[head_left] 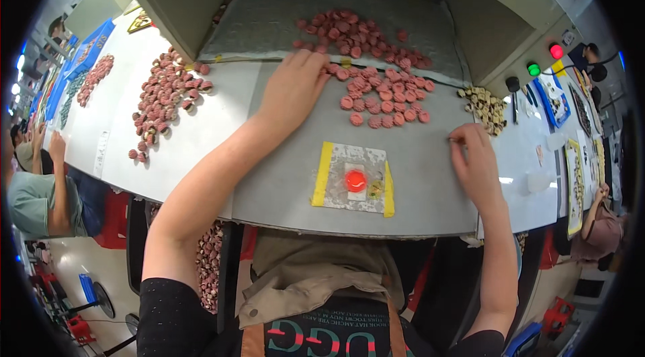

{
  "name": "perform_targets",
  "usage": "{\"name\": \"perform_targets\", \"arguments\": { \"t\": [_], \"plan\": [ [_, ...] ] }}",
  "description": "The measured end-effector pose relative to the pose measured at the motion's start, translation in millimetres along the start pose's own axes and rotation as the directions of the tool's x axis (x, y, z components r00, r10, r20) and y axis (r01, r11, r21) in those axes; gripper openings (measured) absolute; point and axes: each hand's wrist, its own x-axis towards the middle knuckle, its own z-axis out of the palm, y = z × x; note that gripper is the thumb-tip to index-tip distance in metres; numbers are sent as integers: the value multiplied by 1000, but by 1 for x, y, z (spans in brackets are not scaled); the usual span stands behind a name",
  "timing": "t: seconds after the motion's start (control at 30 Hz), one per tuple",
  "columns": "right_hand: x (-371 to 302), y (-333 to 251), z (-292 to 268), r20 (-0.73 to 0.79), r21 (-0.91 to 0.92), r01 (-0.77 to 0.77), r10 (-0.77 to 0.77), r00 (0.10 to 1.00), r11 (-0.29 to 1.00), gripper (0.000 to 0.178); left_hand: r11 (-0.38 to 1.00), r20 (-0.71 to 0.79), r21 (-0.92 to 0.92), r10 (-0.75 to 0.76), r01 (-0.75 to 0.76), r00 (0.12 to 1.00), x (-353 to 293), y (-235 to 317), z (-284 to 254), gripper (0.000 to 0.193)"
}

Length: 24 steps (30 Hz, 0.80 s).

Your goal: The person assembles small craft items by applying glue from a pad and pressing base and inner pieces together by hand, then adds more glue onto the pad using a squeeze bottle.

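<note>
My left hand [295, 85] reaches to the near edge of the hooded box, its fingers stretched out against small pink ridged round pieces [366, 81]. These pieces lie loosely spread over the grey table mat. My right hand [476, 162] rests at the right of the mat, thumb and forefinger pinched together. Whatever is between those fingertips, if anything, is too small to name. Between my arms, a whitish square pad [336, 189] is fixed with yellow tape. On it sits a round piece [355, 181] shining bright red.
More pink pieces [346, 27] are heaped inside the grey hooded box [269, 7]. Pink-and-cream pieces [164, 91] lie at left, cream-and-dark ones [485, 107] at right. Red and green buttons [533, 69] stick out from the box. Co-workers sit at both sides, one in a green shirt [33, 199].
</note>
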Motion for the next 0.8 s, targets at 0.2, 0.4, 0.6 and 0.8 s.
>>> {"name": "perform_targets", "arguments": {
  "t": [0.2, 0.4, 0.6, 0.8],
  "plan": [
    [-31, -33, -4, 75, 187, -189, 178, 981, 964, 17, 928, 282, -329, -79, 174, 956, -34, 37, -44, 25],
    [-29, -43, -7, 111, 148, -153, 137, 984, 977, 19, 44, 629, -730, -348, 682, 695, -74, 85, -74, 29],
    [-20, -45, -7, 178, 127, -125, 102, 979, 984, 18, -280, 683, -730, -263, 624, 681, -101, 109, -66, 31],
    [-16, -54, -7, 171, 108, -163, 143, 975, 981, 17, -488, 653, -732, -302, 476, 695, -108, 109, -61, 33]
  ]
}}
